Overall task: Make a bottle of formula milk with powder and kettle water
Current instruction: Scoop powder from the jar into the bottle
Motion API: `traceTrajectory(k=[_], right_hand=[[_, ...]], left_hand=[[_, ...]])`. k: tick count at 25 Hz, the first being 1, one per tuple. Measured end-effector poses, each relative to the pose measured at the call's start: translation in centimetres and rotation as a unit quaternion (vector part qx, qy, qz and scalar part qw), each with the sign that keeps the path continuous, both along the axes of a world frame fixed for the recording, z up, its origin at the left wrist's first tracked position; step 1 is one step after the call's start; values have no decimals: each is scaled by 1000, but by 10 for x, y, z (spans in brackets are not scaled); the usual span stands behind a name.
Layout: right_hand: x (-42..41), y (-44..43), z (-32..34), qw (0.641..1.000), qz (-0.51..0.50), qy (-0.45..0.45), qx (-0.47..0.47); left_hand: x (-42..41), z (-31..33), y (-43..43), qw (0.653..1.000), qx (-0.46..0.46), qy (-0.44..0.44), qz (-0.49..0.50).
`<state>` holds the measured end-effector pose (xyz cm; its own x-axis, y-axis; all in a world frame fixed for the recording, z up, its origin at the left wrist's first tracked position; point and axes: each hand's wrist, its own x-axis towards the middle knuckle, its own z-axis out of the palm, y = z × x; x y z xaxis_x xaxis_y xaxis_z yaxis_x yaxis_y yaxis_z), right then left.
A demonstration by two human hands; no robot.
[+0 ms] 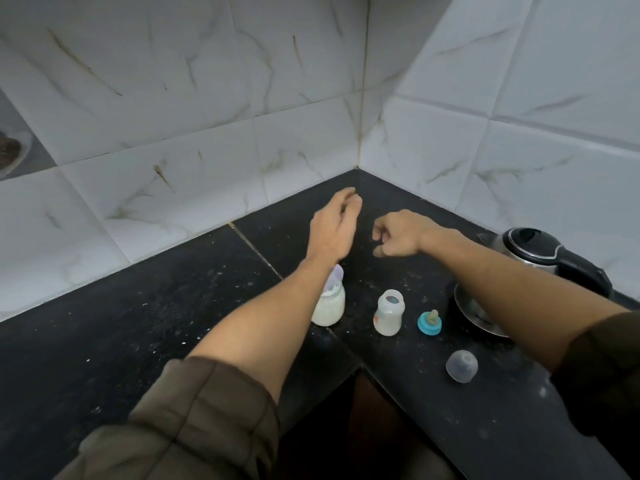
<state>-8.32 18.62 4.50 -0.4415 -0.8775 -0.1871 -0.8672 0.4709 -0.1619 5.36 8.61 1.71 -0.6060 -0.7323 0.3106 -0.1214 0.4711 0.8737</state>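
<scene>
While neither grip holds anything, step in hand looks like reach for powder or kettle: left hand [334, 225] grip wide, fingers relaxed; right hand [398, 237] grip loosely curled, empty; both above bench [138, 323], beyond bottle [390, 311]; bottle upright, uncapped, between powder jar [329, 308] with scoop [337, 274] and teal teat ring [429, 322]; advice: steady bottle with one hand, level scoop over mouth; kettle [533, 249] at right, partly behind right forearm; clear cap [461, 366] nearer edge; left forearm crosses over jar.
</scene>
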Motion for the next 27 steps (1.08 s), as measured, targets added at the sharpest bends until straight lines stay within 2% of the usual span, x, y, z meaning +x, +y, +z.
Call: traceTrajectory(k=[2, 4, 8, 10, 12, 16, 20, 24, 27], right_hand=[[17, -20, 6, 998, 41, -18, -41], [35, -35, 3, 994, 92, -30, -40], [62, -56, -18, 982, 183, -18, 37], [69, -62, -26, 978, 191, -7, 77], [73, -67, -33, 974, 189, 5, 121], [76, -74, -48, 964, 173, 31, 199], [78, -79, -60, 957, 147, 38, 246], [81, -82, -65, 948, 148, 83, 268], [78, -84, -63, 951, 148, 123, 241]], left_hand=[[19, 1, -28, 999, -27, -29, 33], [44, -12, -49, 996, -35, -74, 24], [89, -48, -65, 977, -17, -205, -51], [96, -56, -61, 953, -48, -287, -88], [96, -63, -54, 936, -65, -327, -115], [90, -83, -44, 928, -40, -344, -134], [86, -99, -44, 939, -7, -324, -114], [81, -97, -44, 948, -33, -297, -106], [77, -87, -43, 951, -57, -284, -108]])
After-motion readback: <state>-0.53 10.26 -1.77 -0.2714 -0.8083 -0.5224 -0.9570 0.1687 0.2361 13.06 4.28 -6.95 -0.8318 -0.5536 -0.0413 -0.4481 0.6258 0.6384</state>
